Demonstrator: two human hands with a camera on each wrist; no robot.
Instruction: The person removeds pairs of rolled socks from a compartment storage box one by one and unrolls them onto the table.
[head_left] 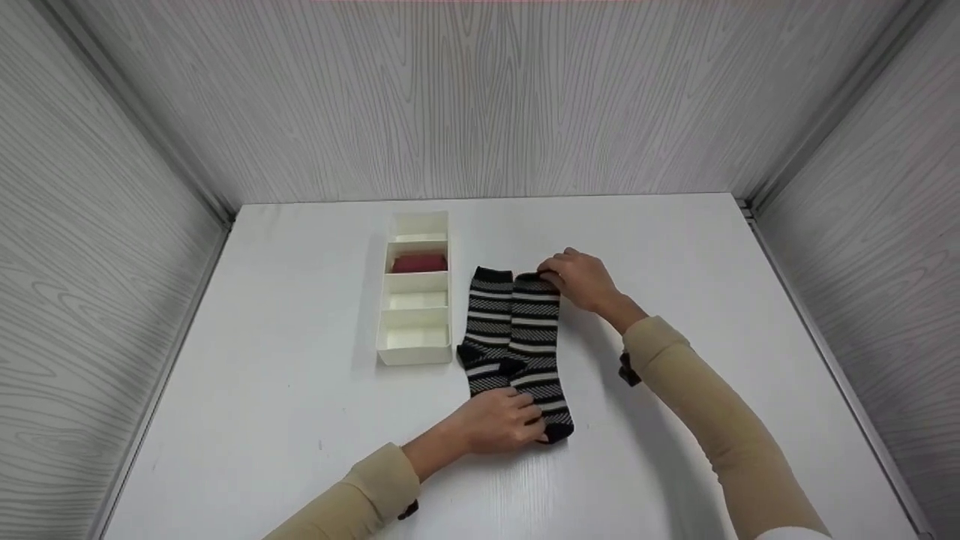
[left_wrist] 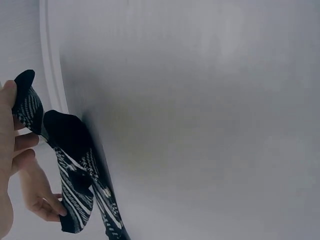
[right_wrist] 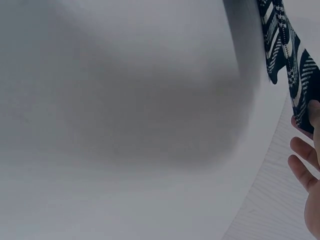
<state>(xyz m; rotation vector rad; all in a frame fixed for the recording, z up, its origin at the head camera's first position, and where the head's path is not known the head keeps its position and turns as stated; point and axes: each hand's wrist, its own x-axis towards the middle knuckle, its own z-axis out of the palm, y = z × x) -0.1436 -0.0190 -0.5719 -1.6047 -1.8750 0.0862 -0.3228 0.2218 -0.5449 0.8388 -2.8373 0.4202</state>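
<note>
Two black, grey and white striped socks lie side by side on the white table. The left sock (head_left: 490, 307) has its toe end covered by my left hand (head_left: 499, 424), which pinches it between thumb and fingers in the left wrist view. My right hand (head_left: 581, 279) pinches the cuff of the right sock (head_left: 536, 322) at its outer top corner. In the right wrist view, the thumb (right_wrist: 314, 112) lies over the dark cuff with a finger behind it. The right sock's black toe shows beside my left fingers.
Left of the socks stands a narrow white divided box (head_left: 415, 355) with several compartments in a row. A folded dark red item (head_left: 419, 262) sits in its second compartment from the back. Grey wood-grain panels (head_left: 480, 97) enclose the table (head_left: 277, 322) at the back and sides.
</note>
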